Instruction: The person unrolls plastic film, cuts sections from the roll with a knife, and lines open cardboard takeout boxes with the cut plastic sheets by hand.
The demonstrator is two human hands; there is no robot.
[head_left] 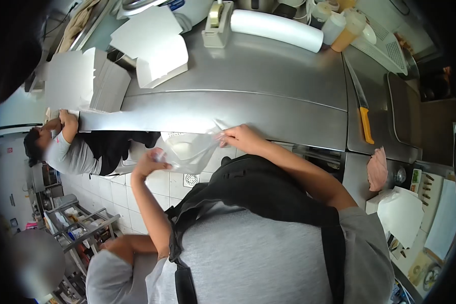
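Observation:
A clear plastic bag [192, 151] hangs between my hands, just in front of the counter's front edge. My right hand [242, 138] pinches its upper right corner close to that edge. On the other side, my left hand [149, 162] grips the bag's left side, thumb and fingers drawn together. The bag looks thin, wrinkled and see-through, with floor tiles showing behind it. Part of its top edge sticks up over the counter edge. I cannot make out whether anything is inside.
The steel counter [268, 76] carries a white plastic roll [276, 29], a tape dispenser [217, 25], sauce bottles [348, 31], white cardboard boxes [109, 81] and an orange-handled knife [364, 109]. A person [76, 149] leans at the counter's left end; another person's arm [131, 247] is at lower left.

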